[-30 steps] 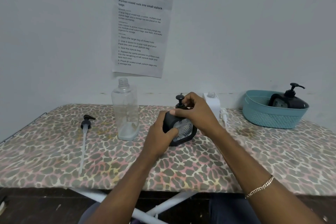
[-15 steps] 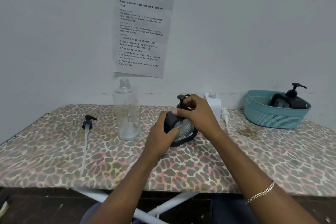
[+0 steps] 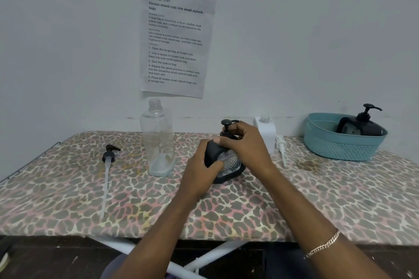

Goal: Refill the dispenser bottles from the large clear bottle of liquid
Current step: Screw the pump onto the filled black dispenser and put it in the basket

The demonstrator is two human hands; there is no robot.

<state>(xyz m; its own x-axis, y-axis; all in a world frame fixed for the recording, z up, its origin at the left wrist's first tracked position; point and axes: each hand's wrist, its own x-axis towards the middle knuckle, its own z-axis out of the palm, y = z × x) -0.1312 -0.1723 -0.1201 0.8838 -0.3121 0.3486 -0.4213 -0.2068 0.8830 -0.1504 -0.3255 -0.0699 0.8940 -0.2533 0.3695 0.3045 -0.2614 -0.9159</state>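
Note:
A black dispenser bottle (image 3: 229,165) with a clear faceted front stands at the middle of the table. My left hand (image 3: 201,170) grips its left side. My right hand (image 3: 247,142) is closed around its black pump head (image 3: 226,123) and neck. The large clear bottle (image 3: 158,140) stands uncapped just to the left, with only a little liquid at its bottom. A white dispenser bottle (image 3: 266,130) without its pump stands behind my right hand, and its white pump (image 3: 281,146) lies beside it.
A loose black pump with a long tube (image 3: 107,165) lies on the left of the leopard-print table (image 3: 317,199). A teal basket (image 3: 340,145) at the back right holds another black dispenser bottle (image 3: 360,124). A printed sheet (image 3: 174,41) hangs on the wall.
My right hand has shifted slightly on the pump head, as in a twist. The black bottle stays in place in my left hand.

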